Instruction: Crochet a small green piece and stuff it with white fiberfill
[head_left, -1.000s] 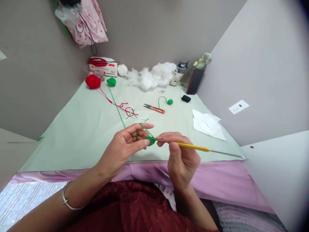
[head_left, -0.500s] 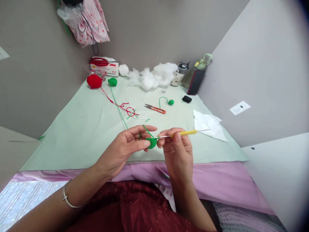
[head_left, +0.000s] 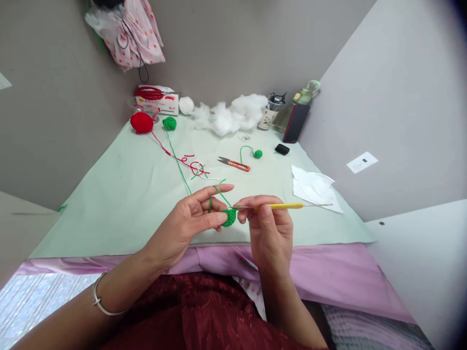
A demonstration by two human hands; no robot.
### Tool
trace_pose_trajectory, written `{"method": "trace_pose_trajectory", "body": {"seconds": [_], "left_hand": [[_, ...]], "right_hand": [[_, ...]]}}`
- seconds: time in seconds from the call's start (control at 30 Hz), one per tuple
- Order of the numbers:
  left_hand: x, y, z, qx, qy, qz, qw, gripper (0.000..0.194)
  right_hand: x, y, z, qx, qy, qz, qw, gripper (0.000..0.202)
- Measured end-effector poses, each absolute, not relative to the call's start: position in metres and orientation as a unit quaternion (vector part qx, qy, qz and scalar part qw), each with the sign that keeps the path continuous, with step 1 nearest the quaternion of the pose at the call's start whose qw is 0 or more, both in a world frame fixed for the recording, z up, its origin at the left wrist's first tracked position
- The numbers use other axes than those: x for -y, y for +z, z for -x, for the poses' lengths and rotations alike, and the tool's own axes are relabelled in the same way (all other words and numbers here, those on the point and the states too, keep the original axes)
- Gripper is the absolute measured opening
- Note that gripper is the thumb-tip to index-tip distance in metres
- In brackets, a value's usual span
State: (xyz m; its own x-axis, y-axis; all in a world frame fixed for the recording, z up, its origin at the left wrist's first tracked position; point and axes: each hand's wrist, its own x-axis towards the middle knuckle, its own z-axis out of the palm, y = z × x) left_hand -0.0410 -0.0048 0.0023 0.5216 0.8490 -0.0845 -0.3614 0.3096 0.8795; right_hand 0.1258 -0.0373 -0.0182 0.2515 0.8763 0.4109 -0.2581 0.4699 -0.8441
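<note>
My left hand (head_left: 197, 211) pinches a small cupped piece of green crochet (head_left: 229, 218) between thumb and fingers. Green yarn (head_left: 222, 195) runs from the piece over my raised left index finger, and a loop of it passes round another finger. In my right hand (head_left: 272, 228) is a crochet hook with a yellow handle (head_left: 282, 206), closed in thumb and fingers. Its thin metal tip points left and meets the top edge of the crochet. The other metal end sticks out to the right. A strand leads back to the green yarn ball (head_left: 170, 123).
Orange thread snips (head_left: 235, 164) and a small green crochet ball (head_left: 258, 154) lie mid-table. Behind are red yarn (head_left: 142, 122), white stuffing (head_left: 229, 116), a pen cup (head_left: 268, 116), a bottle (head_left: 304, 95) and a phone (head_left: 296, 123). White paper (head_left: 314, 187) lies right.
The hook has turned from a slight upward slant to nearly level, its handle end lower and further right. My left index finger has risen slightly with the yarn.
</note>
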Motion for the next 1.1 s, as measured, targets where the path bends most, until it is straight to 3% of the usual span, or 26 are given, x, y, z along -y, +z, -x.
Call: {"method": "trace_pose_trajectory", "body": {"seconds": [0.27,0.47,0.8,0.93,1.1], "left_hand": [[0.005,0.001,0.041,-0.296,0.414,-0.461,0.727,0.038],[0.009,0.005,0.043,-0.339,0.444,-0.541,0.629,0.041],[0.013,0.004,0.04,-0.408,0.479,-0.618,0.471,0.03],[0.012,0.007,0.039,-0.414,0.489,-0.615,0.459,0.028],[0.013,0.004,0.036,-0.417,0.499,-0.595,0.473,0.013]], "right_hand": [[0.04,-0.018,-0.131,0.503,0.378,0.34,0.699,0.021],[0.044,-0.019,-0.132,0.553,0.308,0.341,0.695,0.021],[0.046,-0.015,-0.134,0.65,0.16,0.372,0.643,0.026],[0.047,-0.021,-0.134,0.683,0.093,0.379,0.617,0.028],[0.048,-0.035,-0.132,0.7,0.042,0.367,0.612,0.031]]}}
